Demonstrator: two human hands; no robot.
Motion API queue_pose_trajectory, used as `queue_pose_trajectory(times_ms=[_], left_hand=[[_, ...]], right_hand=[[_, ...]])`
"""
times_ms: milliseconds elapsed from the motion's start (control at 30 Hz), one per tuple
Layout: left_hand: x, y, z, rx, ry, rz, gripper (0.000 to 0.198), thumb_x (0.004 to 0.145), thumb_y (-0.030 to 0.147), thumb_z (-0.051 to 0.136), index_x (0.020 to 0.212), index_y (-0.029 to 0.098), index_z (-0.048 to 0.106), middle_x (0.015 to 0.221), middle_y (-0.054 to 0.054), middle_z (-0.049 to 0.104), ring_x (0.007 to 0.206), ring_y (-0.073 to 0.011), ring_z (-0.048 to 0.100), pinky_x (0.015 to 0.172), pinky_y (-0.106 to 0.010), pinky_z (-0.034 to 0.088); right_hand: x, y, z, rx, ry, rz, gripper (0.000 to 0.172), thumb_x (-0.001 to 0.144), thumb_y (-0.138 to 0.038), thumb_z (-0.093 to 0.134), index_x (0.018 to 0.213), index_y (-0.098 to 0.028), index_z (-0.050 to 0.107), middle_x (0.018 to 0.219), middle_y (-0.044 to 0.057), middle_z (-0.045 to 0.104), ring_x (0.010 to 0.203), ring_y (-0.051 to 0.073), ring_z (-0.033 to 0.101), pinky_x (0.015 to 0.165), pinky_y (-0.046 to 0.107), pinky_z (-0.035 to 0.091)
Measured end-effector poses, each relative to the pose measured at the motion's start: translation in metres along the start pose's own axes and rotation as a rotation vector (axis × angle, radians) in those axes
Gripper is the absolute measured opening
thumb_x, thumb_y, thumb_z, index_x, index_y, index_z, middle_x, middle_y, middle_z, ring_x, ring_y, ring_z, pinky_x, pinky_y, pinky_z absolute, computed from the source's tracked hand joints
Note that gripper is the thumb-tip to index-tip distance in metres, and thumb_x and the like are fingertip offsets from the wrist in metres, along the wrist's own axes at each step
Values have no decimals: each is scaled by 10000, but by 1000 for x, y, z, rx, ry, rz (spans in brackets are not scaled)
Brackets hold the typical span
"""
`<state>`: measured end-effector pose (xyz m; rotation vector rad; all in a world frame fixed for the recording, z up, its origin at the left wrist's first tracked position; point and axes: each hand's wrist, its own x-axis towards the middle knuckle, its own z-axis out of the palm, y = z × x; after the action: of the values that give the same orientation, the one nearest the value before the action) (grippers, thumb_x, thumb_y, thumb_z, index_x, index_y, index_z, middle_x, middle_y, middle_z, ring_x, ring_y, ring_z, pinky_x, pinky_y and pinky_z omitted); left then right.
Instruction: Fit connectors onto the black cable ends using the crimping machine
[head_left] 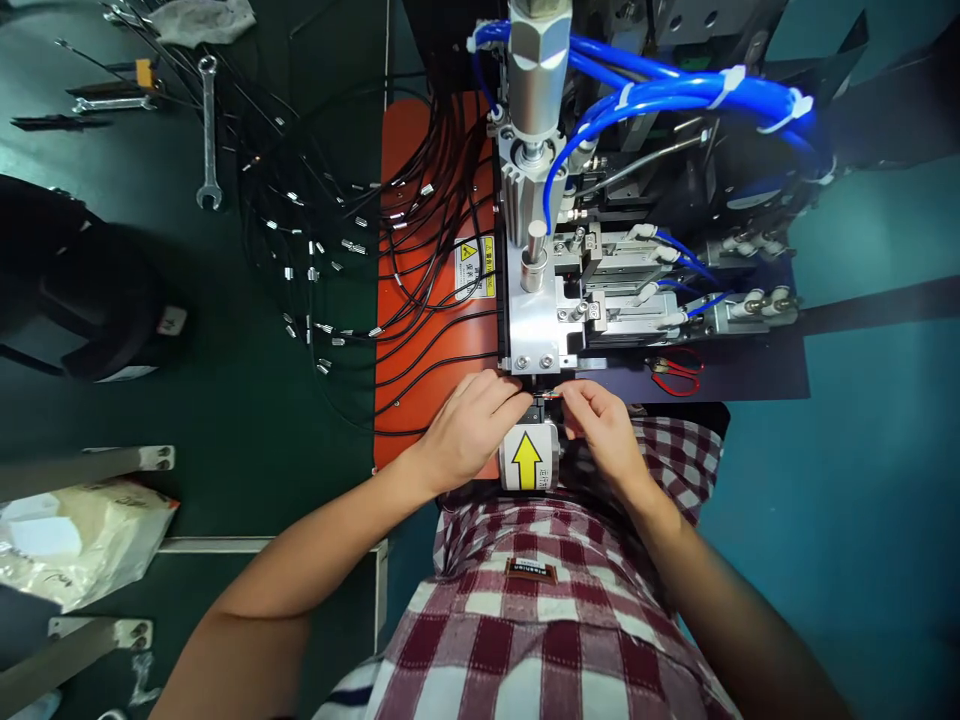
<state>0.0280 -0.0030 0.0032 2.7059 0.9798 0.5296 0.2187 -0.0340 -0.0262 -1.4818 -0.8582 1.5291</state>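
Note:
My left hand and my right hand meet at the front of a small press machine, right under its metal head. Both hands have their fingers pinched together on a thin black cable at the machine's slot. A white block with a yellow arrow sits just below the hands. An orange plate lies under the left hand, with many black cables spread across it.
Blue air hoses loop over the machine's top. A spanner and other tools lie at the far left on the green table. Red-handled snips rest at the right of the machine. A plastic bag sits at the left edge.

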Motion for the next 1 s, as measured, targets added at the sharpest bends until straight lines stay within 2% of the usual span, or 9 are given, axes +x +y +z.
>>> queue_pose_trajectory(times_ms=[133,267,367,500,733,900,1000], left_hand=[[-3,6,-5,82,-69,-59,260,957,148,386,1058,130,626,883,-104,610,793,-208,513,675,-331,460],[-7,16,-5,85,-176,-123,310,936,136,390,1186,84,565,997,-155,598,855,-239,519,698,-359,492],[-8,20,0,62,-141,-137,292,927,149,418,1153,68,585,993,-161,592,873,-243,532,731,-361,499],[-6,20,6,83,-88,-140,318,936,154,402,1190,101,586,959,-138,588,842,-229,533,720,-347,491],[-5,25,7,65,-177,-194,343,950,183,382,1242,120,551,1063,-135,598,859,-227,526,736,-350,471],[1,31,12,148,-149,-191,332,954,187,362,1203,113,569,936,-116,601,806,-234,530,676,-350,458],[3,31,11,89,-151,-225,308,921,158,408,1169,128,587,929,-104,600,833,-231,543,702,-354,487]], right_hand=[[2,5,9,78,68,-15,308,756,-463,698,761,-178,583,621,-38,554,476,86,469,464,226,386],[6,5,9,190,-5,105,295,741,-442,709,731,-166,604,641,-26,583,473,75,463,482,224,383],[7,3,7,247,-30,157,281,728,-413,724,700,-157,612,619,-33,563,459,61,422,469,215,349],[6,4,9,235,14,103,273,730,-418,724,740,-167,619,634,-33,564,472,69,433,477,221,348],[6,8,13,223,-8,83,296,762,-440,690,699,-180,565,564,-55,481,480,81,382,493,226,341],[5,10,13,240,-9,76,328,759,-465,695,695,-183,541,567,-66,434,487,82,341,490,224,301],[6,11,10,205,-48,22,339,771,-478,688,700,-178,547,592,-54,457,488,89,342,484,234,287]])
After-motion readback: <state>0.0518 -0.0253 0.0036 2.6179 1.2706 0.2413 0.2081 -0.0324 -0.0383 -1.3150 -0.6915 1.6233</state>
